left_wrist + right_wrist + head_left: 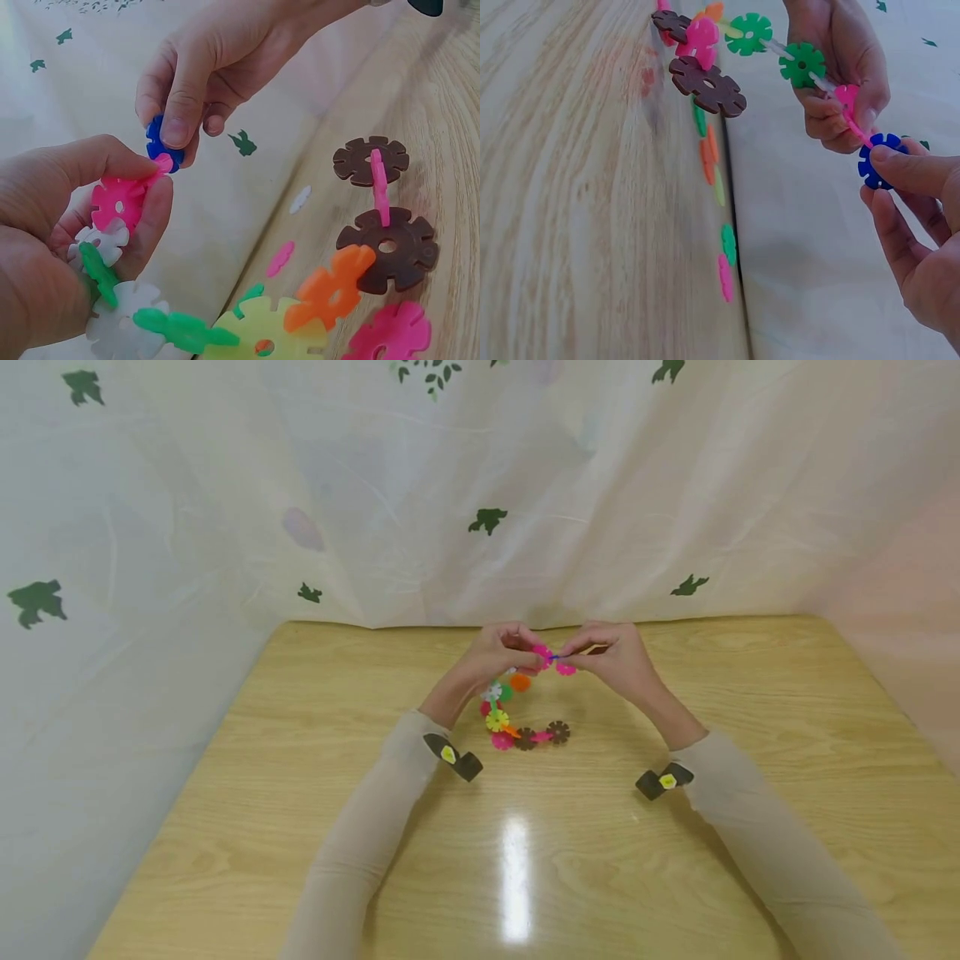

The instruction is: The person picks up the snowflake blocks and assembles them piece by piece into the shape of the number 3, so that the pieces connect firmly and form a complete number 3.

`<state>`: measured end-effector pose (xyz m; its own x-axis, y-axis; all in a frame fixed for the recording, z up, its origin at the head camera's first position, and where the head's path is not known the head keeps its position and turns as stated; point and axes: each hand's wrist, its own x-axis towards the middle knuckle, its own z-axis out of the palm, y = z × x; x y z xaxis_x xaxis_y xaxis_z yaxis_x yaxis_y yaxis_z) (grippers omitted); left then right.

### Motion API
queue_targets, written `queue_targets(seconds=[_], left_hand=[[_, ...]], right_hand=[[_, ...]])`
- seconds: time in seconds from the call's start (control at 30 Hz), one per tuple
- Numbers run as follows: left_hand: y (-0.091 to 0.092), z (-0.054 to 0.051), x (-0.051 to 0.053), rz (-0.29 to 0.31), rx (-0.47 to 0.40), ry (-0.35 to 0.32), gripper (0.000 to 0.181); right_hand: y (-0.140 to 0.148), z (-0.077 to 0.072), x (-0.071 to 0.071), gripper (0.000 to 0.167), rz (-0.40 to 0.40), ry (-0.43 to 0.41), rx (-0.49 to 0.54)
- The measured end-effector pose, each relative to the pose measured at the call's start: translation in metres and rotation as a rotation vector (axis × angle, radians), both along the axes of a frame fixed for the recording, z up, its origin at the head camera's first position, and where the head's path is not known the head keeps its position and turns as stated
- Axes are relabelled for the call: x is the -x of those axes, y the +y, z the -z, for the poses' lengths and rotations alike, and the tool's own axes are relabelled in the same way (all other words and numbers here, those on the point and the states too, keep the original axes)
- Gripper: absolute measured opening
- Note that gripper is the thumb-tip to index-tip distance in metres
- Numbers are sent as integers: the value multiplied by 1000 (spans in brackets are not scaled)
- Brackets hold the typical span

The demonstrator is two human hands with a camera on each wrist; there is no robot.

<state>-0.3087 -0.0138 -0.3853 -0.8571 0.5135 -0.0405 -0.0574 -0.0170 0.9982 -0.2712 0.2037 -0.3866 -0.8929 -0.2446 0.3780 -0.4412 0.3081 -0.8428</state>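
A chain of notched plastic flower discs in white, green, yellow, orange, pink and brown hangs from my left hand point(491, 653), curving to a brown disc point(558, 732) at its far end. The left thumb and fingers pinch the pink discs point(116, 204) at the chain's upper end. Between thumb and fingertips, my right hand point(621, 662) holds a blue disc point(154, 133). In both wrist views the blue disc meets the edge of a pink disc; how deep their slots engage, I cannot tell. The left hand partly covers the white disc point(101, 244).
Loose discs lie on the wooden table point(225, 827) beneath and behind the hands, among them an orange disc point(521, 682), a pink disc point(724, 277) and a green disc point(729, 244). A patterned cloth point(405, 527) hangs along the table's back edge.
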Motion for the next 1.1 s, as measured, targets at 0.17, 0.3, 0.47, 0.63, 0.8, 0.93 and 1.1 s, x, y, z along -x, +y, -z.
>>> queue_targets(seconds=[0.17, 0.3, 0.47, 0.63, 0.8, 0.93, 1.1], left_hand=[[-3, 0, 0, 17, -9, 2, 11], [-5, -2, 0, 37, -7, 24, 11], [-7, -5, 0, 55, 10, 69, 11], [-9, -5, 3, 105, 29, 100, 12], [-12, -3, 5, 145, 44, 103, 22], [-12, -3, 6, 143, 47, 100, 25], [-12, -3, 6, 109, 70, 92, 25]], right_hand=[[-4, 0, -2, 6, 3, 15, 26], [-6, -2, -3, 8, 4, 18, 31], [-6, -6, -3, 5, -8, 9, 35], [-2, -8, -3, 5, -4, 17, 46], [1, -5, -1, 5, 0, 31, 58], [6, -5, -1, 10, -2, -11, 33], [19, -11, 0, 19, -10, -44, -66]])
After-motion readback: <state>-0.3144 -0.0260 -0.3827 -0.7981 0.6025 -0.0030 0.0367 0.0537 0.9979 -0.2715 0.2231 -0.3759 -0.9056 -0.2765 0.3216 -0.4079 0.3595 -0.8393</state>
